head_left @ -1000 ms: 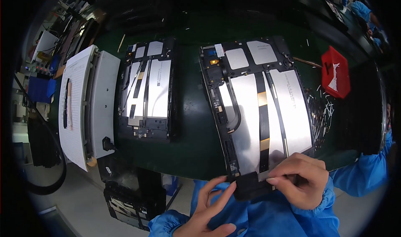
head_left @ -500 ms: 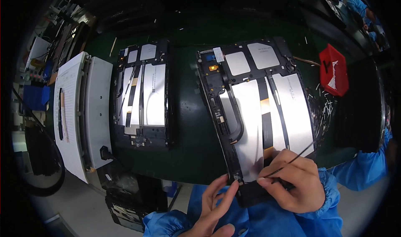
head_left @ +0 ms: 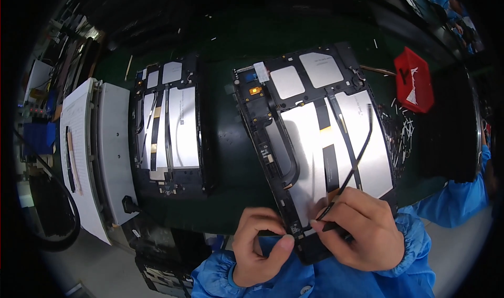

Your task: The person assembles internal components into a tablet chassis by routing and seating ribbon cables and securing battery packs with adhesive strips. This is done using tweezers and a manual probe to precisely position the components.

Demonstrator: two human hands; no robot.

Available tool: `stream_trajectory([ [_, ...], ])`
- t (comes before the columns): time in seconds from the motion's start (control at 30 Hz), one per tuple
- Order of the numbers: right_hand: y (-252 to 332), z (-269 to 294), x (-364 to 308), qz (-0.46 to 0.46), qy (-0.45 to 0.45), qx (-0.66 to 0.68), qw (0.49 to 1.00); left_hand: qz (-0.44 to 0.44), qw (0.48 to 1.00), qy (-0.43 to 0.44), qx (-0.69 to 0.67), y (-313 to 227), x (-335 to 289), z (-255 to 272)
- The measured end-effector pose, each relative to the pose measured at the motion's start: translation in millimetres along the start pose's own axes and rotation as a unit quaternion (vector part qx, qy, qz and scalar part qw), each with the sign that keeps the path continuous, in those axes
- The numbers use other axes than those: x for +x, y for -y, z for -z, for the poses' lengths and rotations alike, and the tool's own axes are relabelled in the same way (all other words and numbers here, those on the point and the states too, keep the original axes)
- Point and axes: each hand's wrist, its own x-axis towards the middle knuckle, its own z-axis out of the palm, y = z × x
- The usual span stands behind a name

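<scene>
Right hand (head_left: pixel 363 229) is pinching a thin black cable (head_left: pixel 357 165) over the opened tablet (head_left: pixel 305 156); left hand (head_left: pixel 258 251) curled by its edge, can't tell if gripping.

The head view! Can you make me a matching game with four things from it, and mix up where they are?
Things:
1. Red tray
2. White paper
3. Long thin dark piece
4. Left hand

Places:
A. Pinched in the right hand
B. Beside the lower left corner of the opened device nearer the hands
C. Under a dark pen and a tan stick
D. Toward the right of the picture, above the scattered white bits

Right pairs: 1-D, 2-C, 3-A, 4-B
</scene>
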Motion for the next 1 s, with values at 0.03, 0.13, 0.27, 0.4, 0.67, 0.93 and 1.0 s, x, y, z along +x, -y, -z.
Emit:
stream_trajectory([
  [0.03,0.0,-1.0,0.1,0.011,0.008,-0.001,1.000,-0.023,0.999,-0.007,0.038,0.6,0.8,0.5],
  [0.13,-3.3,-2.4,0.9,0.023,0.017,0.001,1.000,-0.018,0.999,-0.002,0.041,4.9,8.4,0.9],
  [0.27,-3.4,0.3,-0.2,0.035,0.039,0.011,0.999,-0.013,1.000,0.016,0.019,6.9,10.8,2.1],
  [0.4,3.5,1.2,2.8,0.030,0.043,-0.001,0.999,-0.030,0.999,-0.004,-0.011,14.2,1.5,0.9],
  [0.67,2.1,-2.3,6.4,0.035,0.054,0.004,0.998,-0.028,0.998,0.007,-0.056,20.1,-1.9,2.8],
  [0.93,7.5,-2.2,7.8,0.027,0.055,-0.013,0.998,-0.117,0.983,0.052,0.133,6.8,15.3,4.4],
  [1.0,7.8,-1.7,7.4,0.023,0.055,-0.015,0.998,-0.114,0.981,0.067,0.144,4.9,18.6,5.8],
])
